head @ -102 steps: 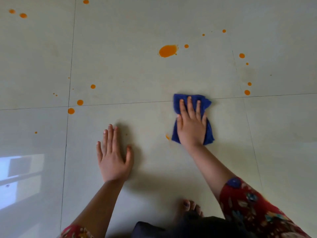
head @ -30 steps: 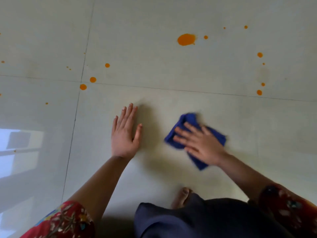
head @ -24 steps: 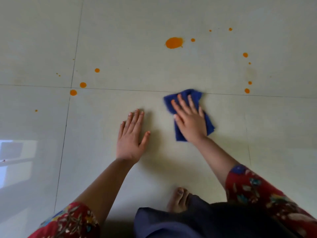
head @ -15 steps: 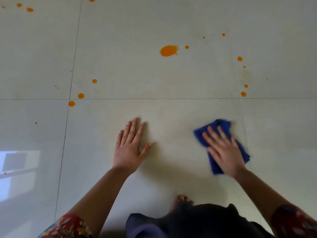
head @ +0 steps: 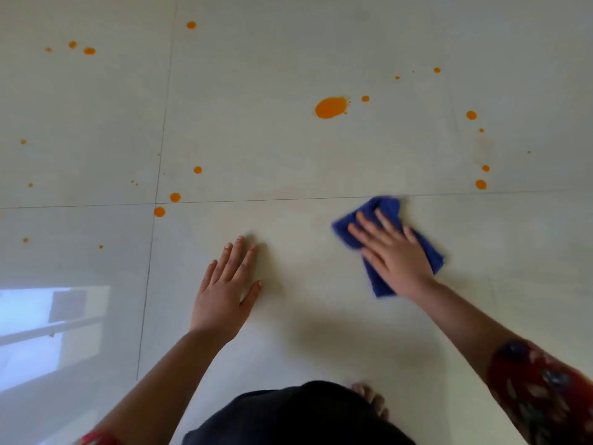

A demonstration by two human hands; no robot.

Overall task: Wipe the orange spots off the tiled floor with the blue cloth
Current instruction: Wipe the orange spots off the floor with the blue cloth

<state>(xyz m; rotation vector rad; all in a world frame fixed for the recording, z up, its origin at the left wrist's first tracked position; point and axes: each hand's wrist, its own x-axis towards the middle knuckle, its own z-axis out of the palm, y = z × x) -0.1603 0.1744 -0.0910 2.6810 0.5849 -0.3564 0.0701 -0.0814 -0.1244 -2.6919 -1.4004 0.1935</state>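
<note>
My right hand (head: pixel 396 255) lies flat with straight fingers on the blue cloth (head: pixel 430 252), pressing it to the pale tiled floor (head: pixel 288 162) just below a grout line. My left hand (head: pixel 224 290) rests flat on the floor, fingers spread, left of the cloth. A large orange spot (head: pixel 331 107) lies beyond the cloth. Smaller orange spots sit at the right (head: pixel 480 184) and at the tile corner on the left (head: pixel 159 211), with several more scattered farther off.
My knee in dark cloth (head: pixel 298 415) and bare toes (head: pixel 369 396) fill the bottom centre. A bright window reflection (head: pixel 48 319) shows on the tiles at the left. Grout lines cross at the left (head: pixel 155 203).
My right hand has swept the cloth about on the tile, right and then up toward the grout line. My left hand has stayed planted on the floor.
</note>
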